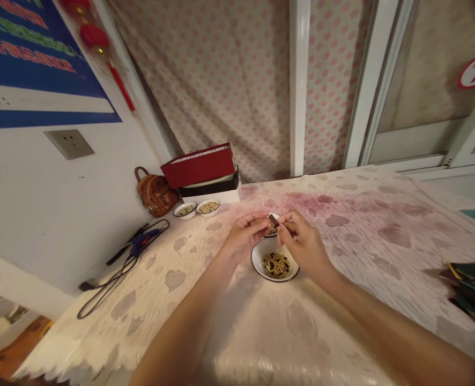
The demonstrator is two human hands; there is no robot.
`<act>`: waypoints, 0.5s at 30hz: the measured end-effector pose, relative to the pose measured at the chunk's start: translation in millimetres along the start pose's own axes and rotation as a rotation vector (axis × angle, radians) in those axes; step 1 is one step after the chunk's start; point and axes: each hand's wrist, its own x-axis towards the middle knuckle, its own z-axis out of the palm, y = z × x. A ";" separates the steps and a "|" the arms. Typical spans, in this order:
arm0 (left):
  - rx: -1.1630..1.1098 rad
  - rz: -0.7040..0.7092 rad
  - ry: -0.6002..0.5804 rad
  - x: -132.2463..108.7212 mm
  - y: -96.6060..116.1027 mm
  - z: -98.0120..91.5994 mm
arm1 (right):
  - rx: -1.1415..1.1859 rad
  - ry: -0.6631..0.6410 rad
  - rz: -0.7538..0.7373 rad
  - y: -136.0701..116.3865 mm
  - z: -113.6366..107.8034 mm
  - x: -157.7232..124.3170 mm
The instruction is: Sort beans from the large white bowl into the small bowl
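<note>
Between my hands, my left hand pinches a small dark brown piece at its fingertips. My right hand is closed around a thin pale stick whose upper part is hidden by my fingers. Just below them stands a white bowl with a dark rim, holding yellow and dark beans. A second small bowl of beans sits behind it, mostly hidden by my fingers.
A patterned plastic tablecloth covers the table. Two small bean bowls stand by the wall, near a red box and brown bag. A blue glue gun trails a black cord. Dark papers lie right.
</note>
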 end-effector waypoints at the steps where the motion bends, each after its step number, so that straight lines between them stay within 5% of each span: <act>1: -0.001 0.005 0.008 0.5 -1.9 -0.6 | -0.006 -0.004 0.001 0.8 0.3 -0.1; 15: 0.662 0.209 0.163 14.7 -10.9 -27.9 | 0.037 0.106 0.121 19.6 -0.1 8.7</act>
